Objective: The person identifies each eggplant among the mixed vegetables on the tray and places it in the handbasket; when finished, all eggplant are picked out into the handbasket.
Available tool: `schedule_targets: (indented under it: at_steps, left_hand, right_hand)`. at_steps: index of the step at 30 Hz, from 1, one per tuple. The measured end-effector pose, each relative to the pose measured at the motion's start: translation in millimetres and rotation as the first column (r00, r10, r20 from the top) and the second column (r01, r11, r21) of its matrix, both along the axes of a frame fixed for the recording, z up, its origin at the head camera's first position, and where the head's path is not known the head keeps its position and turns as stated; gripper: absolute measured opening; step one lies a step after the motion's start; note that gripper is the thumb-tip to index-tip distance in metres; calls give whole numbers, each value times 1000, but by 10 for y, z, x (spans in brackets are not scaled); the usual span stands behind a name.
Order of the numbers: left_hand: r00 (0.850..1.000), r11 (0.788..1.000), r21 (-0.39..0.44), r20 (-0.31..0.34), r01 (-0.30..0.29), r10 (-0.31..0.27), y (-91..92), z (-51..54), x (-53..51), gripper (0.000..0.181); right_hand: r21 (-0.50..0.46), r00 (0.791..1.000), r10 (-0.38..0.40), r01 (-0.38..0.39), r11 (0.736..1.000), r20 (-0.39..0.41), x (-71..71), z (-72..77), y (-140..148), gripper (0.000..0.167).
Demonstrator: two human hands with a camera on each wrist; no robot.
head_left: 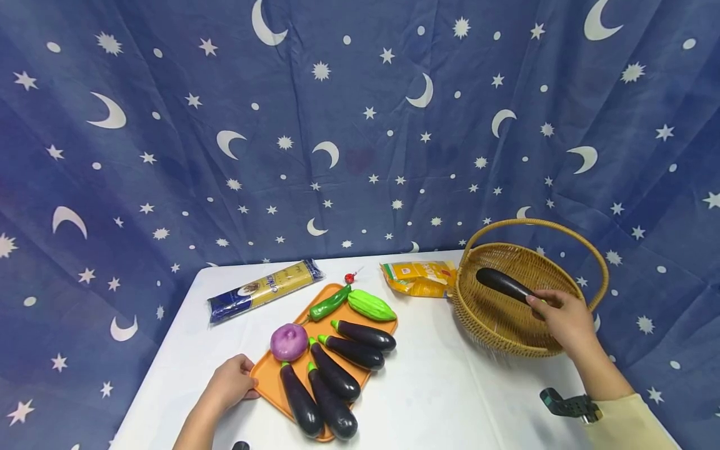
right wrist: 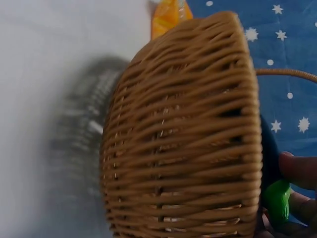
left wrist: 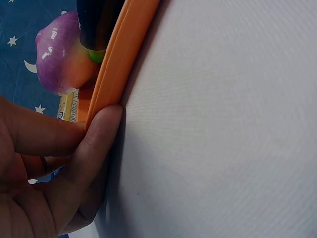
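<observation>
My right hand pinches an eggplant by its green stem end, over the opening of the wicker basket. In the right wrist view the basket's woven side hides most of the eggplant, but its green cap shows between the fingers. On the left, my left hand pinches the near-left edge of the orange tray between thumb and fingers. Several eggplants, a purple onion, a green pepper and a light green ridged vegetable lie on that tray.
Behind the tray lies a pasta packet in blue and yellow. A yellow-orange bag sits against the basket's left side. Near the tray's far corner is a small red item. A blue curtain hangs behind the white table.
</observation>
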State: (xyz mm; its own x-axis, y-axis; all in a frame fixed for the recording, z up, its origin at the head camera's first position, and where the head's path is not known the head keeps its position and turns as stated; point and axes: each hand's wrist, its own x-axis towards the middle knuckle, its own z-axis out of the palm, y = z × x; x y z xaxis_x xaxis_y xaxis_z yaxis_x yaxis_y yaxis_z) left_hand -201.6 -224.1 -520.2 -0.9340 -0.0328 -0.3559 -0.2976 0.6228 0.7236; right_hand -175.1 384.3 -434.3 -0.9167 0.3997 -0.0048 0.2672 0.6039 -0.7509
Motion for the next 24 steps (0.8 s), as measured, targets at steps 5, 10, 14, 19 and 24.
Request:
schedule_targets:
  at_steps: [5, 10, 14, 19, 24]
  left_hand:
    - [1000, 1000, -3, 7, -2, 2, -16, -2, 3, 20]
    - [1000, 1000, 0, 7, -1, 1, -20, -4, 6, 20]
    - [1000, 1000, 4, 2, -6, 6, -14, 1, 10, 19]
    - [1000, 1000, 5, 3, -14, 14, 1, 13, 15, 19]
    - [1000, 1000, -5, 0, -12, 12, 17, 20, 9, 19]
  right_hand:
    - [243, 1000, 29, -25, 970, -12, -38, -20, 19, 49]
    - [347, 999, 51, -48, 937, 0, -74, -49, 3, 40]
    - [401, 998, 60, -59, 914, 11, -97, -60, -7, 36]
    - [453, 996, 84, -94, 887, 43, -117, -74, 3, 34]
    - [485, 992, 103, -127, 865, 76, -137, -95, 2, 35]
